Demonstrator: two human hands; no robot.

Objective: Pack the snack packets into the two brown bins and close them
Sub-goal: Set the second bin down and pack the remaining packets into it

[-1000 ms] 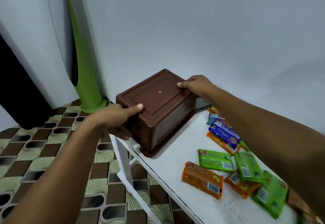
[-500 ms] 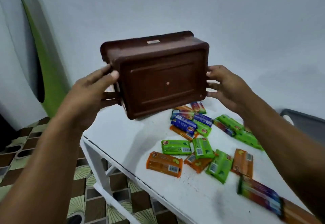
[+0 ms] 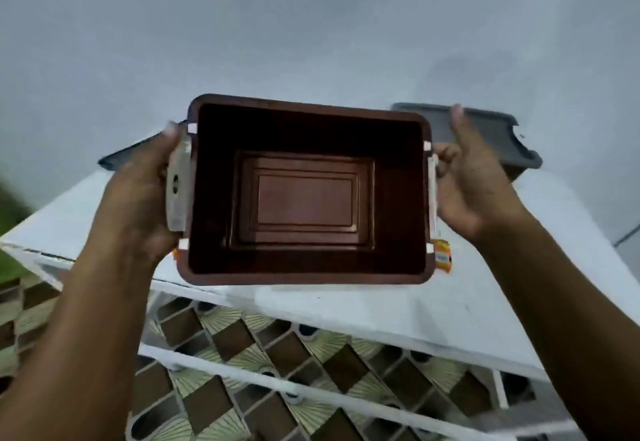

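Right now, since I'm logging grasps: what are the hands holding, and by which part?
Both grip the open brown plastic bin by its short ends: left hand over the left end's pale latch, right hand on the right end.

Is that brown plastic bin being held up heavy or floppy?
Probably light: the brown plastic bin is empty, held aloft by the left hand and right hand at its ends. Likely stiff: its rim looks straight, unbowed.

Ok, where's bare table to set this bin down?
Bare white table runs along the near edge below the brown bin, and left of the left hand. Crowded or hidden: an orange packet peeks out at the bin's lower right corner, a grey lid lies far right, and the bin hides the middle.
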